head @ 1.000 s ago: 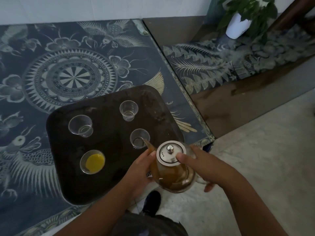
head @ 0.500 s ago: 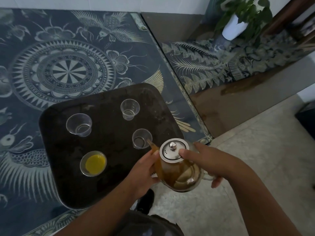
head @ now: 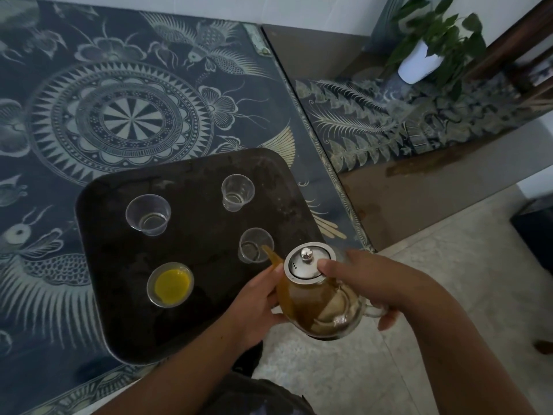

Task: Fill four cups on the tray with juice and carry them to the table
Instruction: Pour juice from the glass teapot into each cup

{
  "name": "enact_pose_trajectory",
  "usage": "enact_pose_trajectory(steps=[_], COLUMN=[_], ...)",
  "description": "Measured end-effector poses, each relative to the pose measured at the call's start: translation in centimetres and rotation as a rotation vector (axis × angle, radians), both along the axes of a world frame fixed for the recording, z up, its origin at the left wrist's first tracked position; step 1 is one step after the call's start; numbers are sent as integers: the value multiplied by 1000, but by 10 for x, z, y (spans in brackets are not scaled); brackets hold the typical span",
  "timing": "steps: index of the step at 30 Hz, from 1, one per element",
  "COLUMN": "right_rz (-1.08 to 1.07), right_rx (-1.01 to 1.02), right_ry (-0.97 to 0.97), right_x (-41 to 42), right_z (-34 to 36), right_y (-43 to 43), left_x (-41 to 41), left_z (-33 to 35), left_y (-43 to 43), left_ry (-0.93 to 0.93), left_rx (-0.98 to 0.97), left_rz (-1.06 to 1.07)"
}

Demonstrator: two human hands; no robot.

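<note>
A dark tray [head: 119, 319] lies on the patterned table and carries several clear plastic cups. The near-left cup [head: 170, 284] holds yellow juice. The far-left cup [head: 148, 214], far-right cup [head: 237, 192] and near-right cup [head: 255, 245] look empty. A glass teapot [head: 323, 304] with a steel lid holds amber juice. Its spout rests over the rim of the near-right cup. My right hand [head: 374, 283] grips the handle, with the thumb pressing the lid. My left hand [head: 257, 307] supports the pot's side below the spout.
The tray overhangs the table's near edge [head: 353, 223]. A lower patterned side table [head: 404, 127] carries a potted plant in a white pot [head: 419, 64] at the far right. Pale floor tiles [head: 449, 280] lie below the teapot. A dark object [head: 535, 232] stands at the right edge.
The teapot has tipped slightly further toward the near-right cup, its spout now over the rim. Both hands keep their hold. The view has shifted slightly.
</note>
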State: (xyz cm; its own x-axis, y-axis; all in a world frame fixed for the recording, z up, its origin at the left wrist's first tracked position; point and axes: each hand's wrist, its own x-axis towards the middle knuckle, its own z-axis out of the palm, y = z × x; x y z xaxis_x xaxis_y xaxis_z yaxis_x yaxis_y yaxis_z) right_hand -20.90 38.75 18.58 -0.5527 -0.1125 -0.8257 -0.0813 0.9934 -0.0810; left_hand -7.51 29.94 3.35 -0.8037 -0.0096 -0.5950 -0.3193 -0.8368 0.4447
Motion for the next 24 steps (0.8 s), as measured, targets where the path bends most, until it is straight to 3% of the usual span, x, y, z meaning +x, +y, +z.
enact_pose_trajectory(steps=[24], right_rz=[50], right_rx=[82], right_ry=[46], right_x=[-7], right_z=[0], right_y=[-9], left_x=[-3], left_z=[4], left_y=[-3], left_ry=[13], left_rx=[73], left_rz=[20])
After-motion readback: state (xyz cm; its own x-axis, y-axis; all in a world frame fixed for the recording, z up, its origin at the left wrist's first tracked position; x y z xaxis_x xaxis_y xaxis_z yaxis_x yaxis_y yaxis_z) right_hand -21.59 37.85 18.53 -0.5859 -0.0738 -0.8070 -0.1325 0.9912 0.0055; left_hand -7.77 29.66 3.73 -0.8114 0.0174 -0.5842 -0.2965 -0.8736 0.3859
